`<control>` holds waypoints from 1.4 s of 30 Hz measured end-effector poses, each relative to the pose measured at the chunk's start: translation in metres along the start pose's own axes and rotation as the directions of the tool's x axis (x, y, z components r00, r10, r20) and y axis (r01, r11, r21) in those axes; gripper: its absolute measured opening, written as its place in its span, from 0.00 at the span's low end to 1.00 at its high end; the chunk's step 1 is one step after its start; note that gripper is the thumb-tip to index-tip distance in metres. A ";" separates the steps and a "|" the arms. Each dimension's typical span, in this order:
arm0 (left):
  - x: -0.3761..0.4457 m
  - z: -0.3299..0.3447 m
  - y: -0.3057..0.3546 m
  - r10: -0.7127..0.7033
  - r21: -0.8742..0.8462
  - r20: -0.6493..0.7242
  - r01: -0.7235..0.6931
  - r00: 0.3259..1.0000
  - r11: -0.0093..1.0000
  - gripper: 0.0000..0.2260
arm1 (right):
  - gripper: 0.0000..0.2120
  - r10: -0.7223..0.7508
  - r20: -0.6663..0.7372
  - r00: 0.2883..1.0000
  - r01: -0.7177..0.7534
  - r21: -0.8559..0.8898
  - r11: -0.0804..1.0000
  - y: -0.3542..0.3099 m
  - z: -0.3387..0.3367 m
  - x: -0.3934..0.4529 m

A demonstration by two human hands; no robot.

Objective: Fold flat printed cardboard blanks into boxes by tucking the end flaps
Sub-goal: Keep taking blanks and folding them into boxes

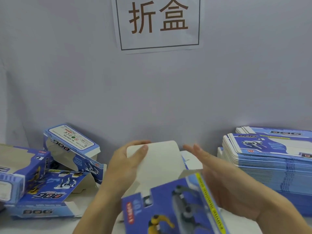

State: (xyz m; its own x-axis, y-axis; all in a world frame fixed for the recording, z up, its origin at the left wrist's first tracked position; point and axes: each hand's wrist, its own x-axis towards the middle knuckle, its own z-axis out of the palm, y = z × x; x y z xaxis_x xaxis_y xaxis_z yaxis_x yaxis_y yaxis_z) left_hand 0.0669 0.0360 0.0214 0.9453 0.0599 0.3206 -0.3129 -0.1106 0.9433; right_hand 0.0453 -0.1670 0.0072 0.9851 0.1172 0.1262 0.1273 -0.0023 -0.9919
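Observation:
A blue printed cardboard box [175,208] with a robot picture stands half opened in front of me, its white end flap [162,159] raised toward the wall. My left hand [125,168] grips the left edge of that white flap, thumb on its near face. My right hand [224,186] lies flat with straight fingers against the box's right side, next to a yellow stripe. A smaller white side flap [190,159] sticks out beside the right fingers.
A tall stack of flat blue blanks [273,164] stands at the right. Several folded and half-folded boxes [55,173] lie jumbled at the left. A grey wall with a paper sign [158,22] rises right behind the white table [94,196].

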 end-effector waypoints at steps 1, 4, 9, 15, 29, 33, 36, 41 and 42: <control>0.001 0.000 -0.002 0.021 0.058 0.014 -0.022 1.000 0.998 0.05 | 0.20 0.026 0.110 0.994 -0.021 -0.041 0.999 0.002 -0.003 0.001; -0.001 0.005 -0.007 0.029 0.055 0.100 -0.035 0.995 0.998 0.04 | 0.13 0.034 0.025 0.999 -0.032 -0.066 0.997 -0.011 0.000 0.001; -0.003 0.011 -0.009 -0.002 -0.058 0.193 0.014 0.981 0.998 0.13 | 0.09 -0.090 -0.184 0.979 0.077 -0.078 0.994 -0.004 -0.002 0.003; -0.002 0.008 -0.013 0.015 -0.034 0.156 -0.010 0.988 0.999 0.19 | 0.13 -0.107 -0.140 0.984 0.112 0.033 0.993 -0.003 0.001 0.000; -0.003 0.010 -0.011 0.126 -0.037 0.112 -0.123 0.986 0.992 0.11 | 0.16 -0.108 -0.183 0.977 0.128 0.102 0.986 -0.001 0.003 0.003; -0.004 0.012 -0.013 0.167 -0.076 0.112 -0.159 0.980 0.984 0.02 | 0.15 -0.100 -0.229 0.968 0.124 0.092 0.988 0.000 0.003 0.004; -0.005 0.012 -0.007 0.115 -0.107 0.148 -0.100 0.982 0.989 0.07 | 0.13 -0.092 -0.257 0.962 0.127 0.125 0.984 0.000 0.003 0.004; -0.017 0.012 0.009 -0.083 -0.225 0.558 0.246 0.826 0.943 0.24 | 0.13 -0.143 -0.557 0.818 0.274 0.160 0.948 -0.003 -0.009 -0.003; -0.020 0.010 0.012 -0.124 -0.145 0.650 0.283 0.750 0.948 0.31 | 0.14 -0.123 -0.604 0.787 0.290 0.186 0.939 -0.005 -0.013 -0.005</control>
State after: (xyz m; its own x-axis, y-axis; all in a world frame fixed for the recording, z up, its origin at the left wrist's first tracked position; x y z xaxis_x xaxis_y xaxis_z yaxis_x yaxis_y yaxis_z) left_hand 0.0452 0.0239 0.0253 0.8076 -0.5859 0.0676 -0.0427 0.0562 0.9975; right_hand 0.0415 -0.1802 0.0114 0.8298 -0.5076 0.2320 0.3834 0.2162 -0.8979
